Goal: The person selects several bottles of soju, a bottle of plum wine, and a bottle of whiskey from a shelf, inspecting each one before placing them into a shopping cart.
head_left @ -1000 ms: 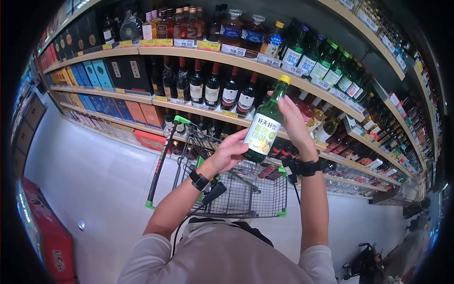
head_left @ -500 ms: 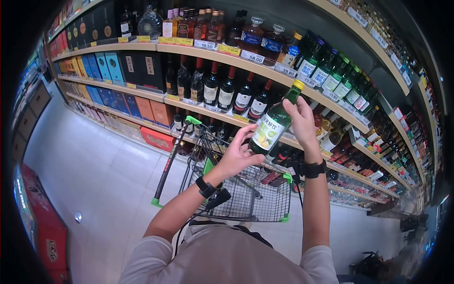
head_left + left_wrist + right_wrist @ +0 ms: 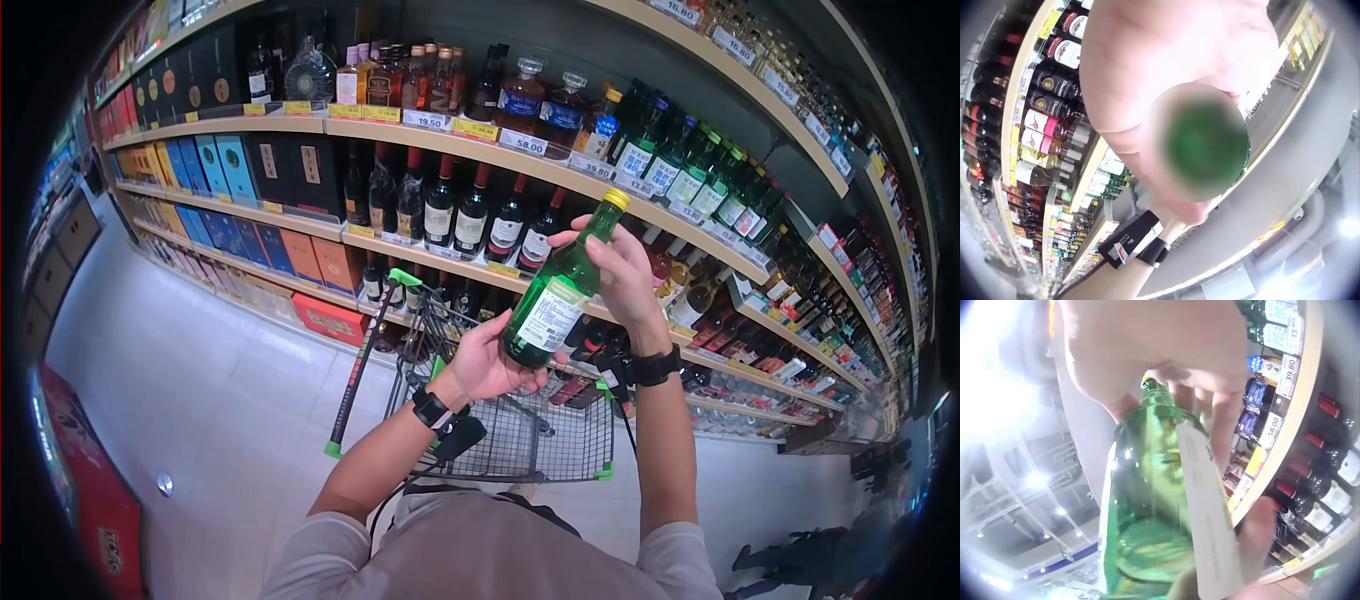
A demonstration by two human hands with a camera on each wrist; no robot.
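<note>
A green glass soju bottle with a yellow cap is held tilted in front of the body, in the head view. Its white back label with small print faces up. My right hand grips the neck, thumb across the front and fingers behind it. At the lower end my left hand holds the base, its thumb along the left side and fingertips showing past the bottom. In the right wrist view, liquid shows through the glass. The left wrist view is partly blurred around the base.
A shopping cart with green corners stands below the hands. Ahead run store shelves of liquor, with wine bottles and more green bottles above price tags. A red display box is at the lower left.
The bottle has been turned about its length, so the front fruit label gave way to the back label. The left hand let its fingers loosen, then closed around the base again.
</note>
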